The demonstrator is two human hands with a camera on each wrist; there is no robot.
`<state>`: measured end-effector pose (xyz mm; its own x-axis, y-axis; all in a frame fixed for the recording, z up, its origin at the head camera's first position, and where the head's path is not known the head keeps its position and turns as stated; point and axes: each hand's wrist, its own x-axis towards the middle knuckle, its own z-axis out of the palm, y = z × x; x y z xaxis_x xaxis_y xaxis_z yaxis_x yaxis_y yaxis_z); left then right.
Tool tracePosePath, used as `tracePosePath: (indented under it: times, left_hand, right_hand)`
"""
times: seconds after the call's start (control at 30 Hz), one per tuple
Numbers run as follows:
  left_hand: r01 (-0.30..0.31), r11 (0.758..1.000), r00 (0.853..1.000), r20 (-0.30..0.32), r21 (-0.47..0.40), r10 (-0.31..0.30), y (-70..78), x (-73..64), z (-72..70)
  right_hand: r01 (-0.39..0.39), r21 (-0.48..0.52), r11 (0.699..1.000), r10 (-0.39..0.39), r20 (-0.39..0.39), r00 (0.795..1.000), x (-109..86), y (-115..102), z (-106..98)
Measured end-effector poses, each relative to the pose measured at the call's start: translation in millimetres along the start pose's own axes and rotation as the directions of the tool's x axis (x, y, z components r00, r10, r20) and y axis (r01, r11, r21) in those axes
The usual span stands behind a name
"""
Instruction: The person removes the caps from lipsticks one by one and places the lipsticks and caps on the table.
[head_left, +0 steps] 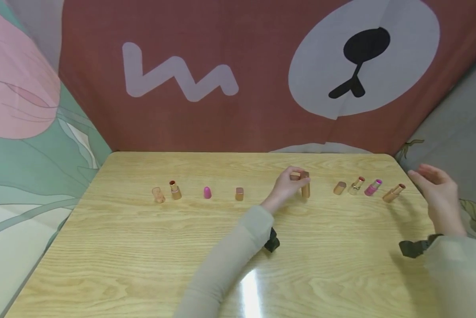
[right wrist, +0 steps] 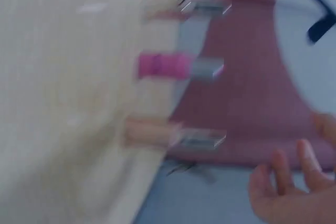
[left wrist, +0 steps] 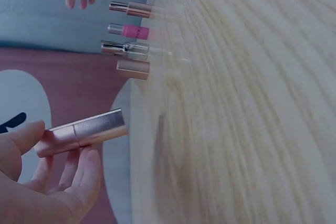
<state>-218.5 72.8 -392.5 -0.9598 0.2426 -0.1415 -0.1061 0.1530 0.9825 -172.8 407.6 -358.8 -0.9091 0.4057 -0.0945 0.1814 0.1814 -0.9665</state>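
Note:
My left hand (head_left: 283, 187) pinches a capped rose-gold lipstick (head_left: 305, 190) upright between thumb and fingers, above the table's middle right. In the left wrist view, this lipstick (left wrist: 84, 132) has a visible seam, and a shadow falls on the wood near it. My right hand (head_left: 440, 194) is raised at the table's right side, holding nothing, its fingers loosely bent. Nearest to it stands an uncapped gold lipstick (head_left: 394, 193), then an uncapped pink lipstick (head_left: 373, 187) and an uncapped clear-based lipstick (head_left: 356, 186). A rose-gold cap (head_left: 339, 188) stands left of these. The right wrist view is blurred.
Left along the same row stand a rose-gold cap (head_left: 239, 194), a magenta cap (head_left: 207, 192), an uncapped lipstick (head_left: 175, 190) and a clear cap (head_left: 158, 194). The wooden table (head_left: 142, 256) meets a printed cloth (head_left: 262, 119) at its far edge.

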Motion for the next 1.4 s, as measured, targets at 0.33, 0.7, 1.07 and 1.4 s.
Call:
tracePosePath:
  times: [0.33, 0.7, 1.07, 1.4]
  left_hand:
    - [0.002, 1.000, 0.997, 0.076, -0.031, 0.001, 2.1, -16.4, -17.0]
    - [0.001, 0.999, 0.994, 0.106, -0.051, 0.005, 1.5, -33.6, -47.3]
    - [0.008, 0.994, 0.994, 0.107, -0.111, 0.004, 5.4, -48.2, -74.2]
    - [-0.006, 0.994, 0.995, 0.101, -0.111, 0.017, 5.4, -52.7, -87.2]
  right_hand:
    - [0.198, -0.264, 0.944, -0.151, 0.190, 0.970, -25.5, -40.3, 46.4]
    - [0.379, -0.323, 0.867, -0.166, 0.530, 0.832, -58.7, -50.3, 120.4]
    - [0.402, -0.206, 0.892, -0.150, 0.703, 0.695, -84.1, -36.3, 183.4]
    - [0.366, -0.136, 0.920, -0.151, 0.741, 0.655, -91.5, -26.9, 211.1]
